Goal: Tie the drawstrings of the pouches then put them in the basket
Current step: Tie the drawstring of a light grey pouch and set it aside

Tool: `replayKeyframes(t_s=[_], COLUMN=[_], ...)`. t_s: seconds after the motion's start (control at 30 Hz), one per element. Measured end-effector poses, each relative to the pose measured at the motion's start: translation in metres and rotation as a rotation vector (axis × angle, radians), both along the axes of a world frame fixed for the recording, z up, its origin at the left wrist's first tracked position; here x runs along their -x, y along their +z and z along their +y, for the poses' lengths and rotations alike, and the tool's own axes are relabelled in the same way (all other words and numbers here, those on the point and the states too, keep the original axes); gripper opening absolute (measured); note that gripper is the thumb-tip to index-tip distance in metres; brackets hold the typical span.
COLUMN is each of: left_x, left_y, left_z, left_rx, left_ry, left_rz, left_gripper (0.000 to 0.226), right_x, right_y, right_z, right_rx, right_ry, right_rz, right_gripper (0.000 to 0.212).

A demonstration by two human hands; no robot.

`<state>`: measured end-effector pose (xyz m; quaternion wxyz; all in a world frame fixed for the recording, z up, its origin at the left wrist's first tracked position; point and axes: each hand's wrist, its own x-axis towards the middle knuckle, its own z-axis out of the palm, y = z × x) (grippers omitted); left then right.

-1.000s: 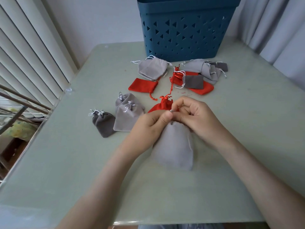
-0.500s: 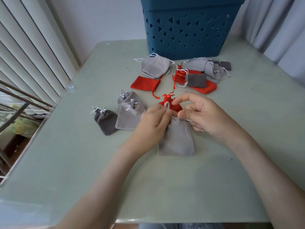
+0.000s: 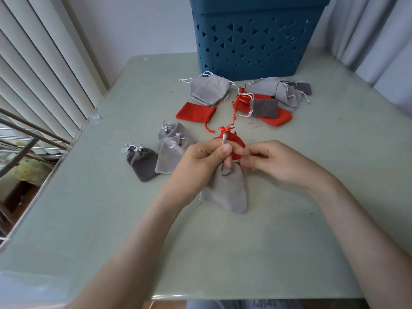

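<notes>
A light grey pouch [image 3: 227,190] hangs from both hands over the middle of the table. My left hand [image 3: 200,159] pinches a white drawstring loop [image 3: 224,139] at the pouch's neck between thumb and forefinger. My right hand [image 3: 267,161] pinches the other string end just to the right. Behind the hands lies a tied red pouch [image 3: 236,141]. Tied grey pouches [image 3: 171,150] and dark grey ones [image 3: 140,161] lie to the left. The blue basket [image 3: 256,39] stands at the table's far edge.
In front of the basket lie more pouches: a light grey one [image 3: 208,90], a flat red one [image 3: 194,112], and a mixed pile of red and grey ones [image 3: 272,101]. Window blinds [image 3: 44,63] run along the left; a curtain [image 3: 379,36] hangs at the right.
My hands have drawn slightly apart and the white loop now sticks up from my left fingers. The grey pouch hangs more bunched at its neck.
</notes>
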<state>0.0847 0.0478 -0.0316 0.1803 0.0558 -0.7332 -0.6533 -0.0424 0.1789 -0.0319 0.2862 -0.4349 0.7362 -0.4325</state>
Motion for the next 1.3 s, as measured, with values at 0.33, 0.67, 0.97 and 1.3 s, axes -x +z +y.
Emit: replayKeyframes(t_s=[0.33,0.67,0.97,1.3], left_x=[0.007,0.007,0.003,0.01], left_y=[-0.009,-0.01,-0.011,-0.016], left_z=[-0.001,0.0,0.005,0.013], left_rx=[-0.025,0.124,0.403,0.432], left_ry=[0.18,0.14,0.119,0.349], left_rz=[-0.139,-0.138,-0.111,-0.028], left_gripper=[0.016,0.027,0.017,0.031], right_x=[-0.007,-0.022,-0.023,-0.028], right_y=[0.004,-0.003,-0.01,-0.01], right_z=[-0.005,-0.014,-0.019,-0.024], right_rx=[0.323,0.347,0.312,0.316], right_ry=[-0.102,-0.023,-0.124,-0.323], right_rz=[-0.638,-0.136,0.064,-0.044], right_gripper=[0.018,0.027,0.025,0.01])
